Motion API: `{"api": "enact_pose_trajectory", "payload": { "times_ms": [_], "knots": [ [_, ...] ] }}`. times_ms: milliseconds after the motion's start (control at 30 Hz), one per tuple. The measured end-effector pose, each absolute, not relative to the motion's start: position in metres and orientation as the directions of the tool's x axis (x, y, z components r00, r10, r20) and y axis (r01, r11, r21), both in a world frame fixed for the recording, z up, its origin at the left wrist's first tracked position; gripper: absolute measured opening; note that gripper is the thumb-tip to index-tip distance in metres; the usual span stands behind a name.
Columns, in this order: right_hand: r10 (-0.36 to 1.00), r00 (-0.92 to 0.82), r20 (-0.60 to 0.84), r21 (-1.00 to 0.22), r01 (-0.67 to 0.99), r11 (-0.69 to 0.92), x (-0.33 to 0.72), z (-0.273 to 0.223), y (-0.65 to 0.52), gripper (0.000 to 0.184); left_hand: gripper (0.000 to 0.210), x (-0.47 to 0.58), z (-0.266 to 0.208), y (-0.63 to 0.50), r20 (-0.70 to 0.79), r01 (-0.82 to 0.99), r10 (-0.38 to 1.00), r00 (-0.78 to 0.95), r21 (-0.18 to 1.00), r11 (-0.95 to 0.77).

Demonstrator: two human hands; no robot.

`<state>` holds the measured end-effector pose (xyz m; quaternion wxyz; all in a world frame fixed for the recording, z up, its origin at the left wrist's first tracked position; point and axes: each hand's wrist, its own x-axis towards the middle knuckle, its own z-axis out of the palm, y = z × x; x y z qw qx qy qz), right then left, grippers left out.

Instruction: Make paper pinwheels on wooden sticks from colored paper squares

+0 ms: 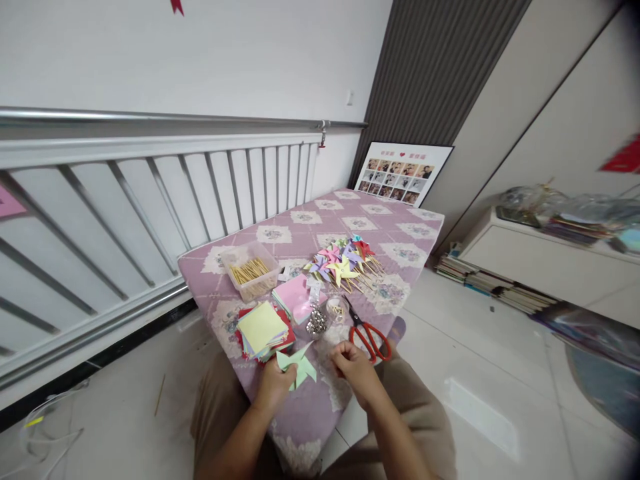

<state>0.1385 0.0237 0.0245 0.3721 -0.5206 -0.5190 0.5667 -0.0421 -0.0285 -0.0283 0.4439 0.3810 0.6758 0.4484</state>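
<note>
My left hand pinches a light green paper pinwheel over the near end of the table, its folded blades pointing outward. Just right of it, the fingers of my right hand are closed together; whatever they hold is too small to see. Red-handled scissors lie beside that hand. Square sheets of coloured paper, yellow on top, are stacked beyond my left hand. Between the hands and the pink sheets sit a pile of small metal fasteners and a small round tub with pale bits in it.
A clear plastic box of thin wooden sticks stands at the table's left. Several pinwheels on sticks are heaped further back. A flowered purple cloth covers the table. A white radiator runs along the left, and a photo board leans behind.
</note>
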Motion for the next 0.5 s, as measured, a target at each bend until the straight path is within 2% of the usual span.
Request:
{"api": "enact_pose_trajectory", "payload": {
  "times_ms": [233, 500],
  "knots": [
    [0.918, -0.182, -0.352, -0.919, -0.119, -0.376, 0.137, 0.017, 0.003, 0.029, 0.005, -0.041, -0.023, -0.03, -0.275, 0.113, 0.893, -0.355, 0.936, 0.333],
    [0.921, -0.157, -0.355, -0.887, -0.253, -0.385, 0.138, 0.004, 0.001, 0.038, 0.007, -0.022, -0.009, -0.024, -0.27, 0.103, 0.905, -0.33, 0.942, 0.319]
  ]
}}
